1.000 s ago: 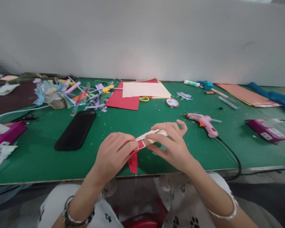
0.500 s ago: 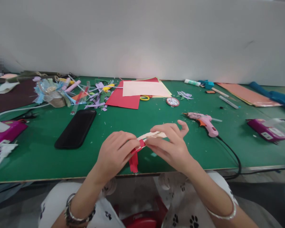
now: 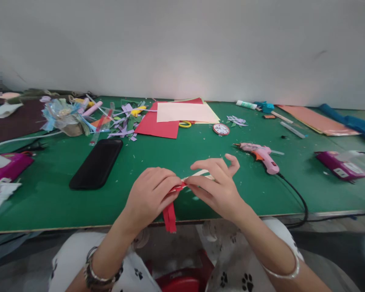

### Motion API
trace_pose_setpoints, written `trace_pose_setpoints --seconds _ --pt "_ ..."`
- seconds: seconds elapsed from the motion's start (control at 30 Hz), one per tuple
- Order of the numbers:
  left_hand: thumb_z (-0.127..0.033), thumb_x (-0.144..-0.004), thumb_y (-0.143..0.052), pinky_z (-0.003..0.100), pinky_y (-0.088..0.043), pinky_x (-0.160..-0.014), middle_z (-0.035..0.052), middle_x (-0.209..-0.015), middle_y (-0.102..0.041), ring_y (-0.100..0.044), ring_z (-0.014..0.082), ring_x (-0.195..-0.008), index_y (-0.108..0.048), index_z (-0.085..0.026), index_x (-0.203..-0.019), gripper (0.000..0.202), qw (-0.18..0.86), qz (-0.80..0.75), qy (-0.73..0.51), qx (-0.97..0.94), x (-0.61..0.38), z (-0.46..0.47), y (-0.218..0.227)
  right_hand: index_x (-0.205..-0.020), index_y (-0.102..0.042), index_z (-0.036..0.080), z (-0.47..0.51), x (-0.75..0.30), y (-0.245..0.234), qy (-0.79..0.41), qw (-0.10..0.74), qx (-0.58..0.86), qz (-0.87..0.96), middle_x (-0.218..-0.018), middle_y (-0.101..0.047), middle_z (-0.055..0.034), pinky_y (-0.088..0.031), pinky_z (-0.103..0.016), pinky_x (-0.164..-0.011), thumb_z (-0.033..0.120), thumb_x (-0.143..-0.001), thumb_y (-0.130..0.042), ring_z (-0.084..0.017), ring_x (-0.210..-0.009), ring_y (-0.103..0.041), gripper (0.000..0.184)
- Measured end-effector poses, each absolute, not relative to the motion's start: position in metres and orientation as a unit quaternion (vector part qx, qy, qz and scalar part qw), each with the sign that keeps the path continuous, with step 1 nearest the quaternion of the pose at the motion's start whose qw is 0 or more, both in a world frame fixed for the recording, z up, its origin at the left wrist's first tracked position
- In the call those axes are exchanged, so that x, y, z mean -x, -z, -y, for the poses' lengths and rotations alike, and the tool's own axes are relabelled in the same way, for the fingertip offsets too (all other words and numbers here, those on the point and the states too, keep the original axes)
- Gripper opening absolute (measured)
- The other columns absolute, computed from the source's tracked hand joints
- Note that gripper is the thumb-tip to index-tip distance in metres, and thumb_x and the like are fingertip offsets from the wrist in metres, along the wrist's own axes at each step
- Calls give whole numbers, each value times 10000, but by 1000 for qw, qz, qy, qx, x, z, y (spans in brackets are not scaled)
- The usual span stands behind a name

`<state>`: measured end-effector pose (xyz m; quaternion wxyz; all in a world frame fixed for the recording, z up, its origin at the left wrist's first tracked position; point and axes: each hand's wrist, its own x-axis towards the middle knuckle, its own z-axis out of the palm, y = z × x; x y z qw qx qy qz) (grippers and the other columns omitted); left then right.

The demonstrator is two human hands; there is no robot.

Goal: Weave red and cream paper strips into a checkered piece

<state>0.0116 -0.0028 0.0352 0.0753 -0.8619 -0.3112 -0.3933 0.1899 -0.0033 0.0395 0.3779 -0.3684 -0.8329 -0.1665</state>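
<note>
My left hand and my right hand meet above the near edge of the green table. Both pinch the same small paper piece where a red strip and a cream strip cross. The red strip hangs down from my left fingers past the table edge. The cream strip runs up to the right under my right fingers. My right little finger sticks up free.
A black phone lies left of my hands, a pink glue gun with its black cable to the right. Red and cream sheets, yellow scissors, paper scraps and a round tin sit further back. Purple devices lie at both sides.
The hands have shifted slightly together; the cream strip now lies flatter and more hidden under my right fingers, and the red strip hangs a little lower.
</note>
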Motion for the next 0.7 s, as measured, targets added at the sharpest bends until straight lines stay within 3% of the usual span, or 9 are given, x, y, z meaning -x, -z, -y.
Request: trace_pose_setpoints --seconds 0.7 --pt "-143 -840 -418 239 -373 -572 21 -676 -590 -483 124 -617 -523 -174 -749 142 99 297 392 865 -8 1 -37 -667 -600 255 -2 -199 -43 113 340 417 835 -831 -611 35 -106 -382 -901 280 -807 -517 -114 -796 -521 165"
